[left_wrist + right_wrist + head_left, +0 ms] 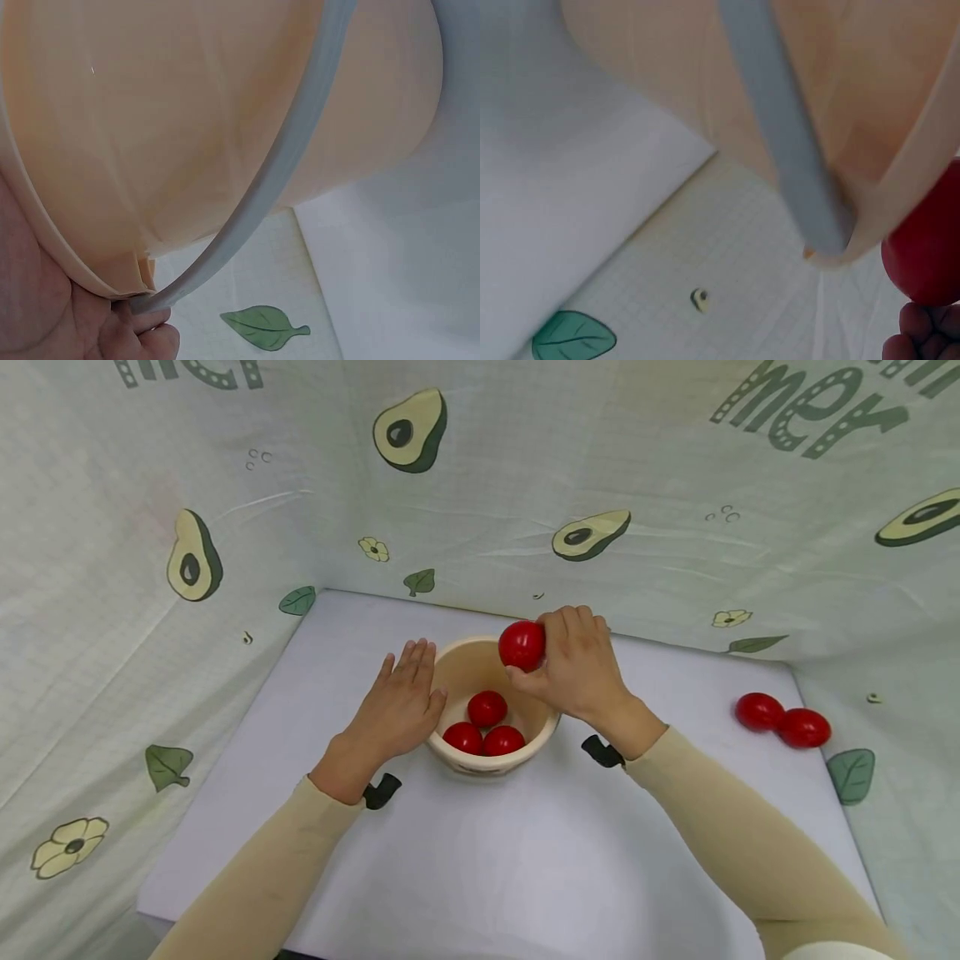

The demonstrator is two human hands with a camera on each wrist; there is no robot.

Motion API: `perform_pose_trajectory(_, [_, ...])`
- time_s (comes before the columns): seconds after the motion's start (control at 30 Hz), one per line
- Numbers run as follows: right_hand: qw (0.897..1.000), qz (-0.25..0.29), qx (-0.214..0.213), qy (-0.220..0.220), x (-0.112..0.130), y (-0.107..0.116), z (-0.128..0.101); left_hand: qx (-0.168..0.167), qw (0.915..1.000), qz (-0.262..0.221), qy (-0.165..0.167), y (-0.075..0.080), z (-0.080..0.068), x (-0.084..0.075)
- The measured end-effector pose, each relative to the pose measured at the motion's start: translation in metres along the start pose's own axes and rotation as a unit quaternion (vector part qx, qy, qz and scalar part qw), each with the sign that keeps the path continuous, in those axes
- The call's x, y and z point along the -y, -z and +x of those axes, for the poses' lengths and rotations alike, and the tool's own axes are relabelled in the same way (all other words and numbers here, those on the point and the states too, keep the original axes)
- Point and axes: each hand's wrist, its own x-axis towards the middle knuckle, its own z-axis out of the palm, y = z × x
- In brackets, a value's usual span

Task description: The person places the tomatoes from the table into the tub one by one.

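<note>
I see my right hand [581, 670] gripping a glossy red tomato [522, 645] over bowl's [459, 667] 1 o'clock rim, left hand [401, 703] flat, fingers straight, vs bowl's 9 o'clock side

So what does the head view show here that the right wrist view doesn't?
Only the head view shows the left hand resting flat against the bowl's side, three tomatoes inside the bowl, two more tomatoes lying on the white table at the right, and the avocado-print cloth. Only the right wrist view shows the grey handle hanging along the bowl's outer wall. Both show the cream bowl and the red tomato that the right hand holds at its rim.
</note>
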Motion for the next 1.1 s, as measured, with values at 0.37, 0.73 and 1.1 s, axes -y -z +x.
perform_pose_trajectory(0.37, [0.995,-0.018,0.090,0.033,0.029,-0.017,-0.018,-0.006,1.0000,0.002,0.000,-0.001,0.001,0.000])
perform_pose_trajectory(0.73, [0.993,-0.041,0.108,0.021,0.029,-0.015,-0.022,-0.008,1.0000,-0.001,-0.002,-0.001,0.000,0.000])
perform_pose_trajectory(1.1, [0.993,-0.031,0.116,0.009,0.029,-0.016,-0.023,-0.006,1.0000,-0.003,0.002,-0.001,-0.001,0.001])
